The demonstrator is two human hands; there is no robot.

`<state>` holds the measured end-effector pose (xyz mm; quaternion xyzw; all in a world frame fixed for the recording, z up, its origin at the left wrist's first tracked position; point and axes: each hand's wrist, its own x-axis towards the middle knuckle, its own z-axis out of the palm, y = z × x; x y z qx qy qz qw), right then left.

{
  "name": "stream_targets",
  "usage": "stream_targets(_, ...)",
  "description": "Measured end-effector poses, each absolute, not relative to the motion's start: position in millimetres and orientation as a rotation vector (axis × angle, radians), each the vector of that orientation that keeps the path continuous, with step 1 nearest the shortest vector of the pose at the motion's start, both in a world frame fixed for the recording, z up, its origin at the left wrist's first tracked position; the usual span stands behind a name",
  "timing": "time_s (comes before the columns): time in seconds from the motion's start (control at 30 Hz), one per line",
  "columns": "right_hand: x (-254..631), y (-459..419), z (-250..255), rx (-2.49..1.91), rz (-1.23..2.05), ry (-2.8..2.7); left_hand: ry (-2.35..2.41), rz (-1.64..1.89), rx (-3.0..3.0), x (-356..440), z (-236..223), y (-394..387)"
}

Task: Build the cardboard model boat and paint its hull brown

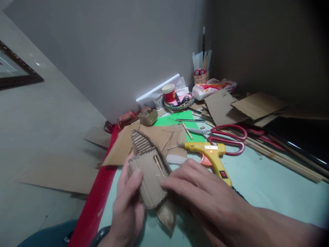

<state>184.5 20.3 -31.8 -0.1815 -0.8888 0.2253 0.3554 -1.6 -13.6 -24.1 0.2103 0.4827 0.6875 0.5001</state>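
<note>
My left hand [131,202] grips a small cardboard boat model [149,181] from its left side, thumb on the ribbed corrugated roof. The boat tilts, its far end [140,140] showing ridged cardboard and its near end tapering to a point. On the roof's right edge lies a thin wooden stick piece [158,163] with a dark top. The closed fingers of my right hand [203,192] meet the lower end of this stick piece; their tips are partly hidden. Just beyond that hand lies a yellow hot glue gun [214,154], its orange light lit.
Red-handled scissors [227,139] and a T-shaped stick piece [187,131] lie past the glue gun. Around them are brown cardboard [115,151], green paper [167,119], a small cardboard box [148,117], wooden sticks [285,161] and a red paper cup [169,94]. Walls enclose the back.
</note>
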Motion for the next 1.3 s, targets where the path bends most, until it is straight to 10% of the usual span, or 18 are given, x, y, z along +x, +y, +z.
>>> stream_targets(1.3,161,28,-53,-0.305,0.362,-2.044,1.162,1.628,0.44,7,-30,-13)
